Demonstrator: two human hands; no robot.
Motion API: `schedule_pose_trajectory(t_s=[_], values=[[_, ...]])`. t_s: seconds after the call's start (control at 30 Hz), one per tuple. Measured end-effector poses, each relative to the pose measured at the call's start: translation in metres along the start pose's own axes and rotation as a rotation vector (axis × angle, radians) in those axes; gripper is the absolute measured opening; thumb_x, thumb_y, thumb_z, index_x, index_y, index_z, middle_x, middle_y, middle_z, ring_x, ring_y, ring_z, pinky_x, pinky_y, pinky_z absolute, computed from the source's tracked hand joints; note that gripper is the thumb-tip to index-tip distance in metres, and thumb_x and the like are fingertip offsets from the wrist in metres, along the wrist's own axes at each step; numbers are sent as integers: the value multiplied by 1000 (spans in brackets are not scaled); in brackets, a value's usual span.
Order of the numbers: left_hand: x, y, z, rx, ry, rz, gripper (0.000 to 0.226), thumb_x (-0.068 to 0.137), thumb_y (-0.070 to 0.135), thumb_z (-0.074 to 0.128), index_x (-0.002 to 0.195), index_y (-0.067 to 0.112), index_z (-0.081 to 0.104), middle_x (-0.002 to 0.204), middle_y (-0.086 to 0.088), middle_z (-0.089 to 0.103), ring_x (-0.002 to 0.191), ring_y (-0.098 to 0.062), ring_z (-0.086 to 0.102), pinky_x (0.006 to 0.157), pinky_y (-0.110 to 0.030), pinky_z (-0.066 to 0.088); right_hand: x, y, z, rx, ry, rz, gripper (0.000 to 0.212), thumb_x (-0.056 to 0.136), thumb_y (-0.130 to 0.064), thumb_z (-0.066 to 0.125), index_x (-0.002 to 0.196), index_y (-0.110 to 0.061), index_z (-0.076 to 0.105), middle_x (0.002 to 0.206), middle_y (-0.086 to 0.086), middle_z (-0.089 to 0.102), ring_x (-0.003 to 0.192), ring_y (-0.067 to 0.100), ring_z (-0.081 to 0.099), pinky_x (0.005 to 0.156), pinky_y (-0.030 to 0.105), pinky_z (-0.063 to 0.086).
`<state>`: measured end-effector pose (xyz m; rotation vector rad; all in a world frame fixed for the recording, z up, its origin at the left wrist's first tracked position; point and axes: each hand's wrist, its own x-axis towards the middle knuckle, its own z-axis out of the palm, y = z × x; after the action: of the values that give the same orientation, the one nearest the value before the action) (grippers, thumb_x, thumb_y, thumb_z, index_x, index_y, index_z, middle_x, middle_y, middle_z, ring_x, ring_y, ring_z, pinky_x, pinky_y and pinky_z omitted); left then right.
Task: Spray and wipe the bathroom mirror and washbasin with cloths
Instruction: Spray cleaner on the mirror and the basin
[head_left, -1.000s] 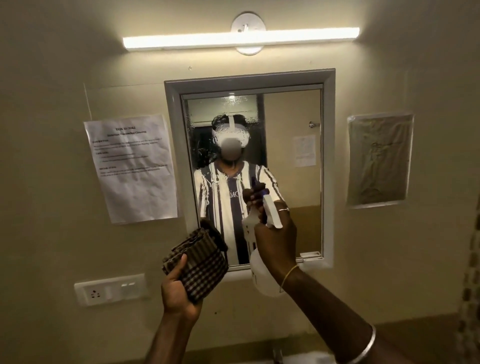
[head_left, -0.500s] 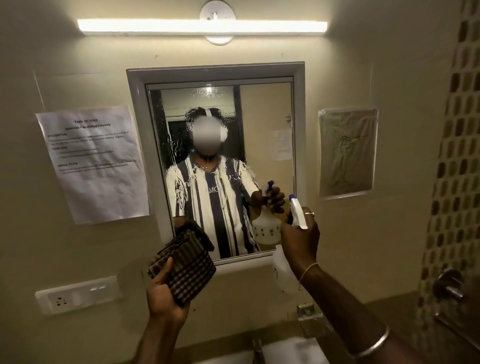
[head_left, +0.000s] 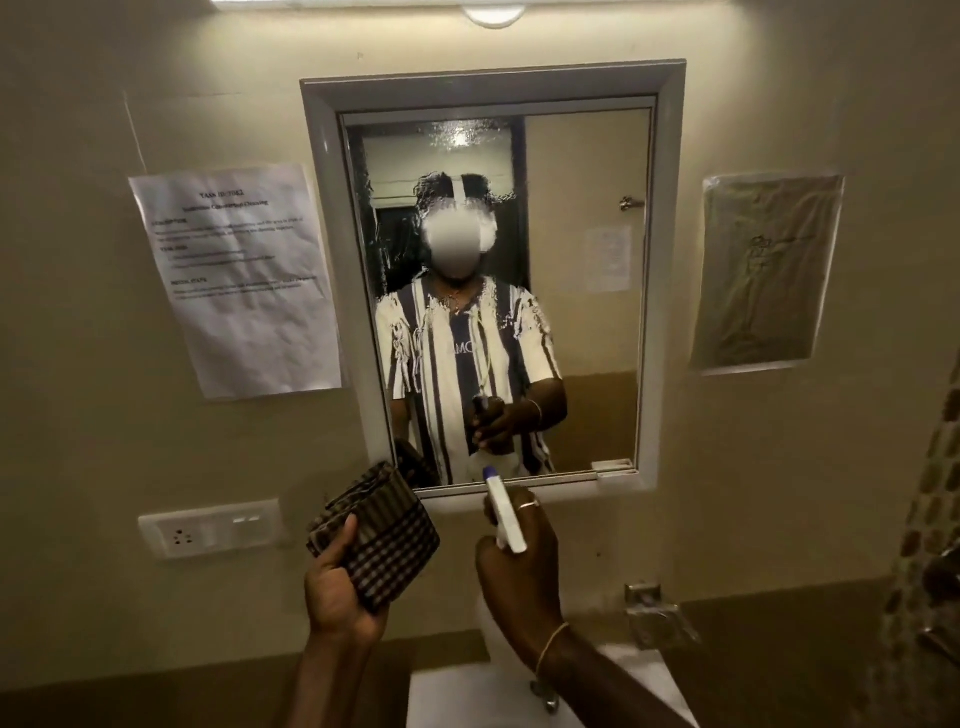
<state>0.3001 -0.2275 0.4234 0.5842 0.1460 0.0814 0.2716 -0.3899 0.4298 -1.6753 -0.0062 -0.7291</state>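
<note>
In the head view, the left hand (head_left: 340, 592) is closed around a folded checked cloth (head_left: 382, 530), held up just below the lower left corner of the mirror (head_left: 582, 291). The right hand (head_left: 519, 566) is clamped on a white spray bottle (head_left: 505, 519), whose blue-tipped nozzle points toward the bottom edge of the mirror. Droplets and streaks cover the glass. The white washbasin (head_left: 639, 670) lies below the hands, mostly hidden by the right forearm. A printed paper sheet (head_left: 239, 280) hangs left of the mirror, above a wall socket (head_left: 210, 527).
</note>
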Motion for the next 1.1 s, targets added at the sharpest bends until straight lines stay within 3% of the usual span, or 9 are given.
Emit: schedule_pose_trajectory(t_s=[0.1,0.23,0.4,0.5,0.6,0.7,0.83,1.0,1.1], values=[[-1,2,-8,18,6,12,36,100,26,53,128,11,69,125,-19,72,105,-37,73,76,-52,64,-11,-2,16,-19,-9,-13,42,72,13,59,102,-16,65,92,-2,61,84,8,58,72,14,48],[-1,4,-15,54,-4,6,40,103,27,49,138,10,62,130,-20,70,115,-40,68,83,-52,63,-18,0,25,-14,-17,14,42,77,10,60,98,-25,61,91,-1,59,84,16,60,74,30,55],[2,0,-16,54,-18,4,36,100,27,52,127,12,69,131,-19,69,119,-41,65,92,-55,59,-19,-4,9,-1,51,-23,43,80,16,64,109,-15,64,97,-3,61,93,0,59,77,7,47],[3,-4,-15,52,-40,4,31,95,27,56,107,14,82,122,-18,74,108,-40,72,85,-56,61,-13,-3,-11,14,127,-33,41,79,19,61,107,-10,66,95,0,63,92,-5,57,76,2,44],[2,-7,-13,49,-60,-12,28,86,28,62,97,16,85,120,-19,74,105,-39,73,84,-57,61,-6,5,-28,28,186,-8,44,81,18,61,101,-20,65,93,1,64,88,5,61,74,7,48],[2,-11,-10,45,-71,-28,34,83,29,64,105,11,82,127,-21,71,114,-42,69,89,-60,56,0,13,-41,57,221,23,54,82,17,61,96,-36,60,94,3,65,89,15,65,74,19,52],[3,-19,-1,37,-109,-49,41,72,30,76,107,10,81,129,-21,70,115,-42,69,90,-61,55,5,20,-58,35,266,35,46,80,17,61,96,-26,63,91,-1,63,84,9,62,72,15,49],[4,-26,7,22,-147,-50,30,85,29,60,95,15,85,121,-18,74,99,-35,76,82,-53,62,13,26,-74,3,335,57,36,81,16,61,99,-15,63,91,1,62,81,9,60,66,9,46],[5,-27,8,26,-154,-51,31,84,29,60,97,15,85,122,-17,74,104,-35,74,83,-52,62,18,37,-81,16,394,82,34,86,12,63,97,-20,61,87,-1,61,81,12,62,66,20,47]])
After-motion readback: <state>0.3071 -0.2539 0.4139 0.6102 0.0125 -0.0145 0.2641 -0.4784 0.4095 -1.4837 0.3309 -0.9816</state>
